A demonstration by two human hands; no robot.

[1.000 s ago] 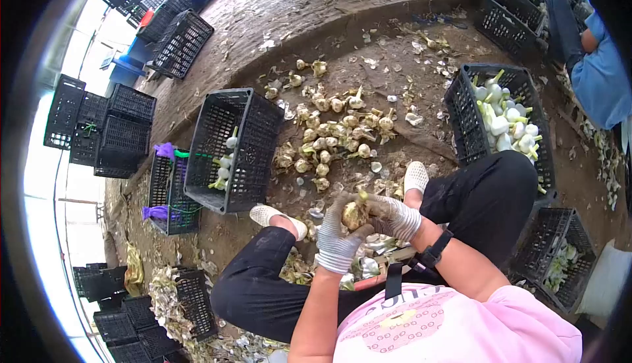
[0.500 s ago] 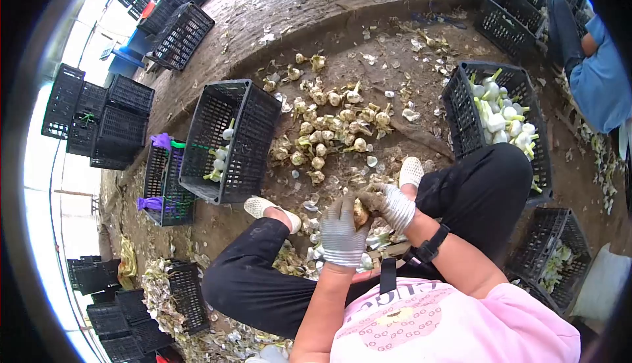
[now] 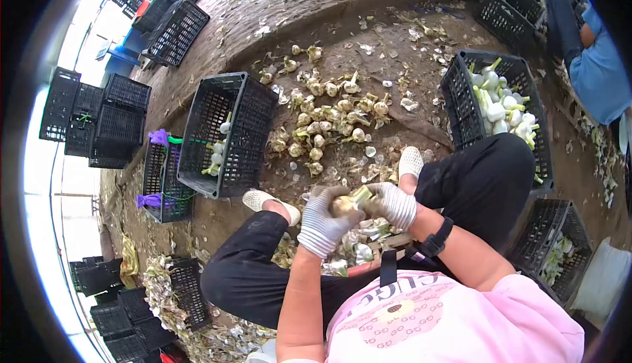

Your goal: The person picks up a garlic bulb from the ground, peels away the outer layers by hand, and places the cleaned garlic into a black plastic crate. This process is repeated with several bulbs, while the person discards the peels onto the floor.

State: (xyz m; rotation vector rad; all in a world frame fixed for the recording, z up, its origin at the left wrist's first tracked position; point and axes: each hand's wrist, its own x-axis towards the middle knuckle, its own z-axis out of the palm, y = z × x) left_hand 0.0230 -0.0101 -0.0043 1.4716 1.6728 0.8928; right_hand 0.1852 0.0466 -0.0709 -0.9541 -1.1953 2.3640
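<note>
A seated worker in knitted gloves grips a garlic bulb between both hands, just above the knees. The left hand is curled under and around the bulb. The right hand is closed on the bulb's other side, fingers pressed to its skin and stalk end, with a black wristwatch strapped just behind the glove. Directly below the hands, between the worker's legs, lies a heap of pale peelings. A white slip-on shoe rests on the dirt just left of the left hand, and a second shoe sits just beyond the right hand. Farther out in front of the hands, a pile of unpeeled garlic bulbs is spread on the ground. A black plastic crate stands ahead and to the left of the left hand, with a few white bulbs in it. Another crate, ahead and to the right of the right hand, is filled with peeled white bulbs. Well beyond it to the right, a second person in a blue top sits among more crates.
</note>
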